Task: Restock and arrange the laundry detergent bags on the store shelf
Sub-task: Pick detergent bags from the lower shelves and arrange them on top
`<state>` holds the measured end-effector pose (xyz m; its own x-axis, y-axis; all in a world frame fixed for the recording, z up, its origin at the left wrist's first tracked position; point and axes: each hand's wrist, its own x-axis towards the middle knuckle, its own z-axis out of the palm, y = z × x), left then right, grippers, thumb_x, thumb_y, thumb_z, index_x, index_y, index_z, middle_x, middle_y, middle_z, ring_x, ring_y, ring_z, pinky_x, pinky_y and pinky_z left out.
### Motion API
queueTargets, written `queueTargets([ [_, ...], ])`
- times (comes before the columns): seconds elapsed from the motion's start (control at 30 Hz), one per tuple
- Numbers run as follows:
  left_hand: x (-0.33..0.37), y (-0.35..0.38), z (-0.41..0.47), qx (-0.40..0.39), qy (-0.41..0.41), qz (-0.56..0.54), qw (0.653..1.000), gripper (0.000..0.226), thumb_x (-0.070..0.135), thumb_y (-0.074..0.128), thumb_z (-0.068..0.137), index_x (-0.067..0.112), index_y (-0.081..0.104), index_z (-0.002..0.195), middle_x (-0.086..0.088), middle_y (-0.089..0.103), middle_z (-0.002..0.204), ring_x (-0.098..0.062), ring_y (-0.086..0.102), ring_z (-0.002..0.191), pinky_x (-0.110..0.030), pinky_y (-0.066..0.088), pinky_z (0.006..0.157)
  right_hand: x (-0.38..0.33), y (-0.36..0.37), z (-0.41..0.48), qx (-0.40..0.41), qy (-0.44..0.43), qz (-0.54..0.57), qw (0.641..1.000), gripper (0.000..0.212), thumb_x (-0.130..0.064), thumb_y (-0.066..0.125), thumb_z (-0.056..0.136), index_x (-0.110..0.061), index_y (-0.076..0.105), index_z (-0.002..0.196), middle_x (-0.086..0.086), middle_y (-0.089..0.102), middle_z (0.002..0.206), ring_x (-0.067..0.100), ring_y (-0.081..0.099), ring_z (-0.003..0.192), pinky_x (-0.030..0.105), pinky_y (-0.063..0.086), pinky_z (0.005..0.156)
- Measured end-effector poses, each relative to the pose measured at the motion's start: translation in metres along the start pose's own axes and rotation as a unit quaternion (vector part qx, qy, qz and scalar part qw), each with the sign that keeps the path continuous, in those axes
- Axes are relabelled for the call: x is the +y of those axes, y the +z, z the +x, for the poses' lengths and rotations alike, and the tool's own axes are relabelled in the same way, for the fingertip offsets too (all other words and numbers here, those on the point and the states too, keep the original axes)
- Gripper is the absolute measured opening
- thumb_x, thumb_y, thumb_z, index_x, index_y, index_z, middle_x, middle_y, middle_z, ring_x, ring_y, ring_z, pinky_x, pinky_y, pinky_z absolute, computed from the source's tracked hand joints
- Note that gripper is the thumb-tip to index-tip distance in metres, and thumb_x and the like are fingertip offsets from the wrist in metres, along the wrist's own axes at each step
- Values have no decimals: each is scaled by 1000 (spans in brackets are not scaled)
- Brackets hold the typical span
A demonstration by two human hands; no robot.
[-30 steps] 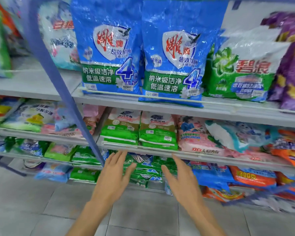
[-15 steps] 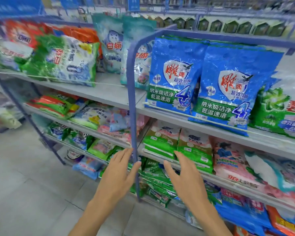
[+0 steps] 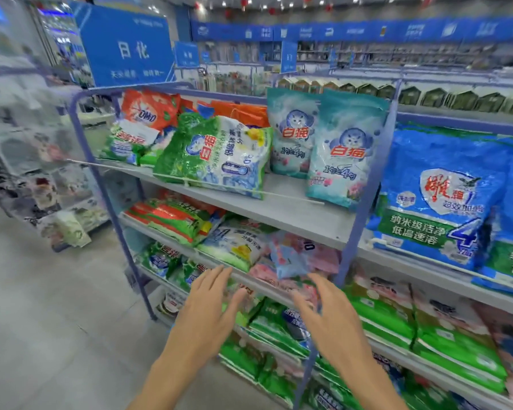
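Detergent bags fill a grey store shelf [image 3: 296, 214] with a purple frame. On the top level a green and white bag [image 3: 216, 152] lies tilted, beside two upright teal bags [image 3: 338, 152] and an orange bag [image 3: 148, 109]. Large blue bags [image 3: 439, 196] stand to the right. A pink and blue bag [image 3: 296, 258] lies on the second level. My left hand [image 3: 211, 309] and my right hand [image 3: 326, 315] hover with straight fingers in front of the second level, holding nothing and apart from the bags.
A purple upright post [image 3: 365, 202] splits the shelf sections just behind my right hand. Green bags [image 3: 444, 341] stack on the lower levels. A blue hanging sign [image 3: 128, 45] and further shelving stand behind. Grey tiled floor [image 3: 42, 321] lies to the left.
The view has swung up and left, bringing the left shelf section and the store background into sight. Both hands stay raised and empty, now before the pink and blue bag.
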<state>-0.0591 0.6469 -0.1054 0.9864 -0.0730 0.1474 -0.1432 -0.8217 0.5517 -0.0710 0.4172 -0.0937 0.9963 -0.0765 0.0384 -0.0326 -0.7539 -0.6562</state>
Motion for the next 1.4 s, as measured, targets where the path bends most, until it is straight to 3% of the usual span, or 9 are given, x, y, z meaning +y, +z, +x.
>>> queueTargets([
  [0.27,-59,-46,36,7,-4,-19,1000,84,71,22,89,28,24,160,16,21,165,-5,11,153,-28,16,125,-71,32,39,-3,-25,-6,1000,67,-64,46,98,-36,32,157,-17,35,161,7,32,148,33,32,118],
  [0.5,-102,-58,94,4,0,-23,1000,70,63,32,100,30,23,160,16,18,166,-6,10,154,-31,16,126,-104,49,97,26,-35,-21,999,67,-64,48,97,-34,35,156,-17,39,158,5,35,145,31,31,117],
  [1.0,-152,-98,265,3,80,-24,996,66,57,36,101,25,28,158,10,27,163,-8,17,152,-29,16,124,-159,84,229,107,-8,-9,994,62,-57,52,100,-33,36,155,-13,41,157,8,36,144,33,33,116],
  [1.27,-181,-122,342,8,106,-32,994,65,56,38,102,23,31,158,8,26,164,-10,15,153,-35,17,127,-188,91,292,170,14,-16,985,55,-53,56,99,-30,45,148,-10,54,135,15,50,128,28,38,94],
  [1.4,-197,-132,375,20,91,-38,995,66,54,40,102,21,31,158,6,24,166,-15,11,155,-38,18,126,-191,89,317,215,26,-38,976,56,-48,59,99,-23,45,147,-7,45,148,16,47,131,26,35,92],
])
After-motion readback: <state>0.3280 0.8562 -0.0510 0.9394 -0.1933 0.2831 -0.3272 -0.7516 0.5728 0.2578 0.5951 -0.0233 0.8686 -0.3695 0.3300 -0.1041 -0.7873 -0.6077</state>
